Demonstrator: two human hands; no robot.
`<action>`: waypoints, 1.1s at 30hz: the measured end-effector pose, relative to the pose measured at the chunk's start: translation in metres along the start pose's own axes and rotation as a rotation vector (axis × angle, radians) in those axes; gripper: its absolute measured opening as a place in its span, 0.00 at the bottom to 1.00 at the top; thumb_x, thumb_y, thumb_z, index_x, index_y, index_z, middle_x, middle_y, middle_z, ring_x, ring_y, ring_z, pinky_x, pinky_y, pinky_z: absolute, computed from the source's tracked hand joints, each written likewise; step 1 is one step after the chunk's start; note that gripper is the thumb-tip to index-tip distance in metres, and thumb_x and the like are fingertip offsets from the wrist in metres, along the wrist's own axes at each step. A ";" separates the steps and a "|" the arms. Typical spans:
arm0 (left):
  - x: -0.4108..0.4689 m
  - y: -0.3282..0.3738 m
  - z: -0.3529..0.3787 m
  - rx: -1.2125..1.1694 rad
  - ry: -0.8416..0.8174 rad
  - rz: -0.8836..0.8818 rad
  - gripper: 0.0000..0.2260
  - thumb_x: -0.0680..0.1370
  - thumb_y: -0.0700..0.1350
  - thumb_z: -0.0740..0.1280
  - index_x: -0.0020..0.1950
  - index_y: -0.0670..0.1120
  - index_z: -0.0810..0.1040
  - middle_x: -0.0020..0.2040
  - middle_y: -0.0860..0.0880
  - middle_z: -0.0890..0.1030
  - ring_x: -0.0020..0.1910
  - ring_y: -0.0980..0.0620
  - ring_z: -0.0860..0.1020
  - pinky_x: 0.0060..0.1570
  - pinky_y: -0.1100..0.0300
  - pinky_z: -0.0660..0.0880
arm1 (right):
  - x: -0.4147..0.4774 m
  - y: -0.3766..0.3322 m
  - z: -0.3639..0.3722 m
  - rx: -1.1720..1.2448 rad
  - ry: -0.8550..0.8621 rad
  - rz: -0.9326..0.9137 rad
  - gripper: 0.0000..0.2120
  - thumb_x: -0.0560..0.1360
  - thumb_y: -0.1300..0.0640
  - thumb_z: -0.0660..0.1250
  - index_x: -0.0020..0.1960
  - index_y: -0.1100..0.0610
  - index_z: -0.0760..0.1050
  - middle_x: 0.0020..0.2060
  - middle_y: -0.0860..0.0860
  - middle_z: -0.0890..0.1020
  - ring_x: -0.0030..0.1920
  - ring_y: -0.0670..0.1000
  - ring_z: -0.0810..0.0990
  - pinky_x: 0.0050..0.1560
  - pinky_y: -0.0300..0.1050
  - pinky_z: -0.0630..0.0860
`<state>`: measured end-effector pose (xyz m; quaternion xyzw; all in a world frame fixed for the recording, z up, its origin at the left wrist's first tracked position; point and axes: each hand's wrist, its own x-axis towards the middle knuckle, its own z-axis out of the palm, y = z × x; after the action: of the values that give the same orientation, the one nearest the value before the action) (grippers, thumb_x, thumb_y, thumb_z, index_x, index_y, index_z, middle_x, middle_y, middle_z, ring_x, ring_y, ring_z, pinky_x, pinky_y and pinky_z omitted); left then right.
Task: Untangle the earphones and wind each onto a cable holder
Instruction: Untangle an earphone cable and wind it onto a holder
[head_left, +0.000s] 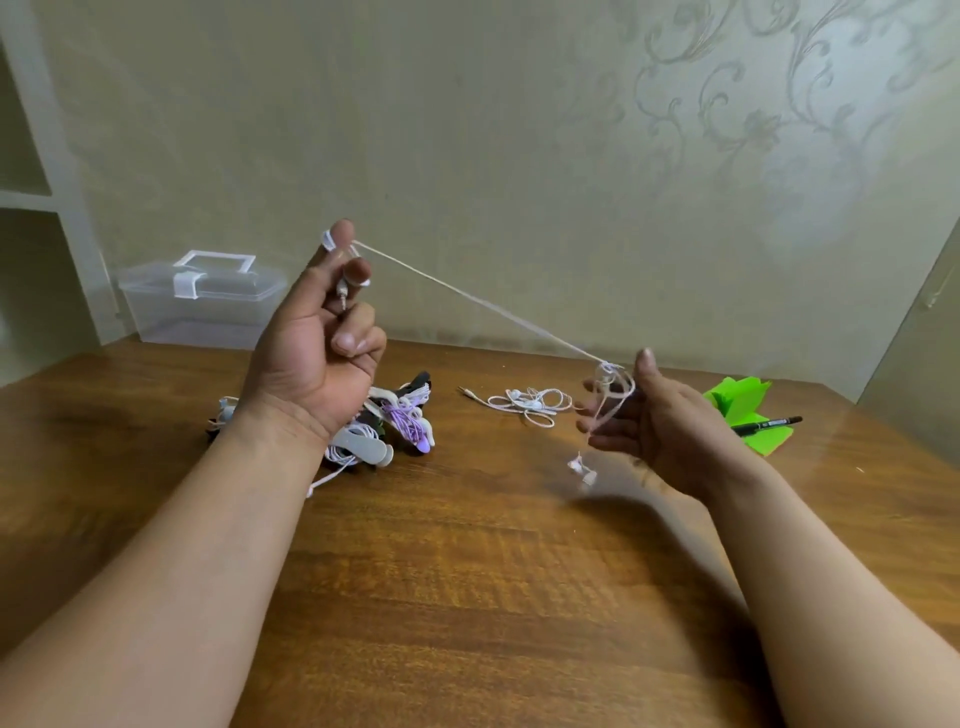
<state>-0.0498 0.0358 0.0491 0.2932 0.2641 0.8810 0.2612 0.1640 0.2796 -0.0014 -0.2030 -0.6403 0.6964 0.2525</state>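
My left hand (322, 332) is raised above the table and grips a white cable holder (337, 247) together with the jack end of a white earphone cable (483, 306). The cable runs taut down to my right hand (660, 421), where loops of it hang round my fingers. Its two earbuds (582, 467) dangle below that hand. A second white earphone (530, 402) lies loosely coiled on the table between my hands. Behind my left wrist sits a pile of wound holders (395, 421) in white, purple and black.
A clear plastic box (202, 301) with a white handle stands at the back left against the wall. Green paper (737, 405) and a black marker (769, 426) lie at the right. The wooden table (467, 571) spreads in front of me.
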 end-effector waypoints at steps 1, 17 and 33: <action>0.002 0.007 0.001 -0.022 0.026 0.014 0.10 0.83 0.47 0.64 0.62 0.55 0.80 0.40 0.57 0.81 0.21 0.58 0.61 0.28 0.67 0.55 | 0.003 0.003 -0.003 0.028 0.086 -0.004 0.30 0.85 0.39 0.52 0.57 0.64 0.79 0.42 0.58 0.87 0.39 0.55 0.87 0.38 0.47 0.85; -0.029 0.059 -0.016 0.050 0.404 0.072 0.05 0.83 0.48 0.67 0.57 0.55 0.80 0.44 0.55 0.84 0.23 0.59 0.61 0.24 0.68 0.57 | -0.055 0.004 -0.015 0.901 0.387 -0.032 0.19 0.86 0.44 0.58 0.40 0.53 0.66 0.25 0.47 0.68 0.24 0.45 0.66 0.33 0.38 0.67; -0.040 0.005 0.005 0.571 0.294 0.226 0.10 0.85 0.43 0.64 0.61 0.56 0.81 0.46 0.47 0.86 0.34 0.53 0.82 0.34 0.62 0.77 | -0.090 -0.004 0.004 0.305 0.323 -0.125 0.13 0.78 0.72 0.62 0.49 0.54 0.73 0.34 0.52 0.77 0.29 0.47 0.74 0.36 0.44 0.72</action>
<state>-0.0204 0.0086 0.0405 0.2516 0.5006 0.8278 0.0282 0.2327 0.2214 -0.0006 -0.2313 -0.4903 0.7266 0.4221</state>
